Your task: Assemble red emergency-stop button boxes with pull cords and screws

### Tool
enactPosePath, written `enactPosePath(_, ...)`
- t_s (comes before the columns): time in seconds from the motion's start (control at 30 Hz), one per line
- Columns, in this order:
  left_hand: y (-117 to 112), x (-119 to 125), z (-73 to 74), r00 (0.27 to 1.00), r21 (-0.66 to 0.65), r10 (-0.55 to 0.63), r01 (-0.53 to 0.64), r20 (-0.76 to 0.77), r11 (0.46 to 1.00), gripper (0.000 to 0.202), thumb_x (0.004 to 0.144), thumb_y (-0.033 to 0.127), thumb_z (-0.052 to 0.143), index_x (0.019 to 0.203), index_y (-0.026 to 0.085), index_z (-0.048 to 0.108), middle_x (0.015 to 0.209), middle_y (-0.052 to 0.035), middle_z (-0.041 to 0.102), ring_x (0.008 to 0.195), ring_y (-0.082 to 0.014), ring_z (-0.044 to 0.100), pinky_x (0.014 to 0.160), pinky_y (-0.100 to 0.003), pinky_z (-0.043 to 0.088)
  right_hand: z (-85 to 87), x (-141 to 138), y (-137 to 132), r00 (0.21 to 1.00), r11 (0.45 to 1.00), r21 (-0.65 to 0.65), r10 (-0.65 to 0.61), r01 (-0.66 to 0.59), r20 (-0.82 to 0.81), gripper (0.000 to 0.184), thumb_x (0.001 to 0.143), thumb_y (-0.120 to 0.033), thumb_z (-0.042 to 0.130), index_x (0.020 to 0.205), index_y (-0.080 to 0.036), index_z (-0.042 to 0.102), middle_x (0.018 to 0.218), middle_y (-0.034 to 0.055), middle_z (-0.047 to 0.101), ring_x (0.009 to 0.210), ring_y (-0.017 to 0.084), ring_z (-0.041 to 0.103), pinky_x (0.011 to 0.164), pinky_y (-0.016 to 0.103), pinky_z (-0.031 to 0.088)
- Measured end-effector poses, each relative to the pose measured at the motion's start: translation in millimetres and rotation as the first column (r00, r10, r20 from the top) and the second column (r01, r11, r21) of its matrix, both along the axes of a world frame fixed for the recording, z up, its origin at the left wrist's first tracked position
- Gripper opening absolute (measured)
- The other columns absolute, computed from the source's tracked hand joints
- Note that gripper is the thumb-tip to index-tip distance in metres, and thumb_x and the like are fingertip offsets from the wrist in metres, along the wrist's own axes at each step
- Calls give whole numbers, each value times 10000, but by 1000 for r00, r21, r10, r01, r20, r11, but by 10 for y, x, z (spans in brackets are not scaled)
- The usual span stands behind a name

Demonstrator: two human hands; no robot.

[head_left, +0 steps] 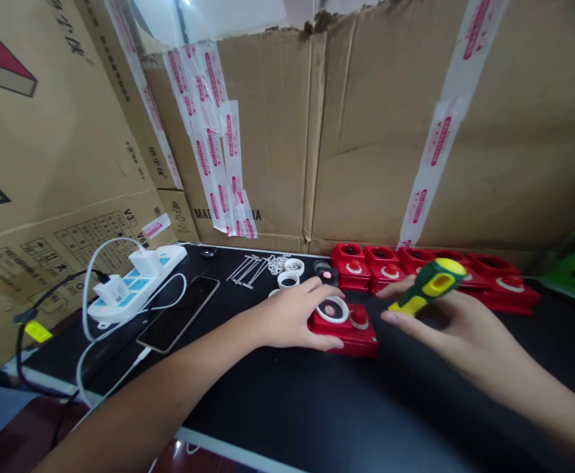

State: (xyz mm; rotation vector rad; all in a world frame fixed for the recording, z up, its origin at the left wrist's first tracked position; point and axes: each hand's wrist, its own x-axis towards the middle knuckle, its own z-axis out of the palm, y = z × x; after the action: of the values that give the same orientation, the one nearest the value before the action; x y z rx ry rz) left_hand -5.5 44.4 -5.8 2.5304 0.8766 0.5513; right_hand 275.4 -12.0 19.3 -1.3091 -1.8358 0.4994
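Observation:
My left hand (pixel 297 312) is wrapped round the left side of a red housing (pixel 351 341), thumb along its front edge. The housing lies on the black table and carries a white ring (pixel 334 320) around a dark round disc with a red centre, plus a red knob (pixel 359 316) at its right. To the right, my right hand (pixel 445 315) grips a screwdriver (pixel 430 284) with a green and yellow handle, held tilted above the table. Its shaft and tip cannot be made out. The screwdriver is apart from the housing.
More red housings (pixel 351 269) line the back right by the cardboard wall (pixel 268 144). White rings (pixel 288 280), a dark round part (pixel 327 275) and thin metal rods (pixel 248 269) lie behind my left hand. A phone (pixel 182 315) and a power strip (pixel 169 259) with cables occupy the left.

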Motion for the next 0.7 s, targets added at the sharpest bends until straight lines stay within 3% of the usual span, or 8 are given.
enactPosePath(0.23, 27, 12, -46, 1000, 26, -21, 21, 11, 999, 694, 843, 507, 864, 1424, 250, 585, 1365, -122, 639, 1229, -344, 671, 1100, -497, 539, 37, 0, -63, 979, 989, -47, 132, -141, -153, 355, 933, -477, 786, 1203, -254, 723, 1087, 59, 813, 983, 266, 773, 890, 382, 630)
enactPosePath(0.5, -9, 21, -15, 1000, 26, 3, -3, -2, 1000, 695, 846, 526, 843, 1429, 257, 579, 1327, -106, 636, 1161, -325, 696, 1061, -494, 560, 70, 1, -105, 988, 994, -28, 104, -108, -117, 296, 963, -475, 733, 1166, -261, 706, 985, 48, 792, 943, 271, 764, 894, 416, 629)
enactPosePath(0.7, -25, 25, -4, 1000, 32, 10, -10, 2, 999, 690, 838, 508, 854, 1426, 270, 584, 1341, -108, 642, 1174, -331, 693, 1065, -492, 555, 56, 3, -88, 983, 999, 23, 42, -38, -181, 329, 939, -469, 753, 1181, -251, 706, 1033, 53, 783, 971, 269, 760, 921, 423, 614)
